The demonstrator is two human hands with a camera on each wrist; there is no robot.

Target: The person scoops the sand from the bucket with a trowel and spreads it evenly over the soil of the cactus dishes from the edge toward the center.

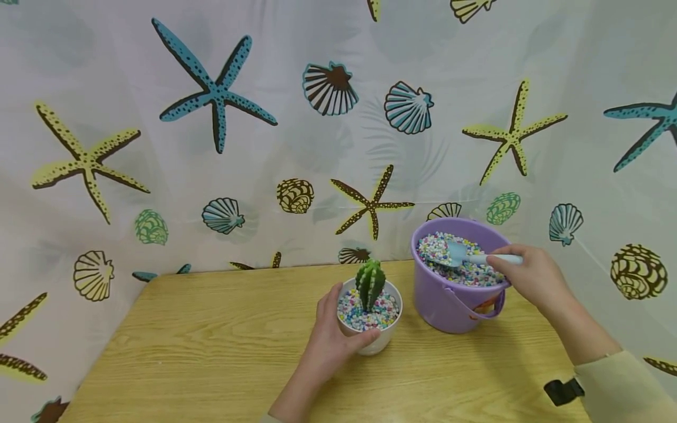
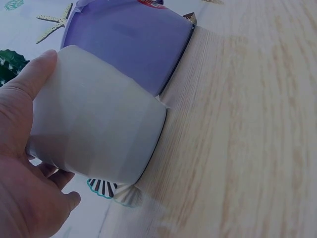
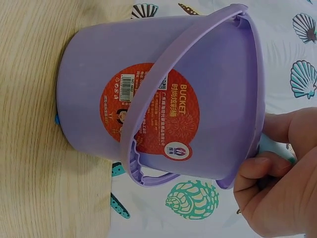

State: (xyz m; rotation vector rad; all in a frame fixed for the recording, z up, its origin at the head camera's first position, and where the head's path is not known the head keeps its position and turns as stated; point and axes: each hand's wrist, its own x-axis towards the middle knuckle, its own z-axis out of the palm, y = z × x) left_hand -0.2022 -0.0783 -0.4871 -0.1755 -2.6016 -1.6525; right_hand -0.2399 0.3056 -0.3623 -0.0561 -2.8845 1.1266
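A white pot [image 1: 376, 346] stands on the table, filled with multicoloured pebbles [image 1: 365, 320] around an upright green cactus [image 1: 370, 284]. My left hand [image 1: 334, 336] holds the pot from its left side, thumb across the near wall and fingers round the far side. To the right stands a purple bucket [image 1: 441, 299] holding the same small pebbles. My right hand [image 1: 529, 275] grips the handle of a light blue shovel [image 1: 457, 252] over the bucket's rim; its blade, with pebbles at it, lies at the pebble surface inside. In the left wrist view the white pot [image 2: 99, 114] hides some fingers.
The wooden table [image 1: 222, 341] reaches back to a white curtain [image 1: 275, 147] printed with starfish and shells. The bucket's handle [image 3: 148, 94] hangs down across its red label [image 3: 171, 119]. A black strap [image 1: 563, 392] hangs by the right sleeve [image 1: 619, 385].
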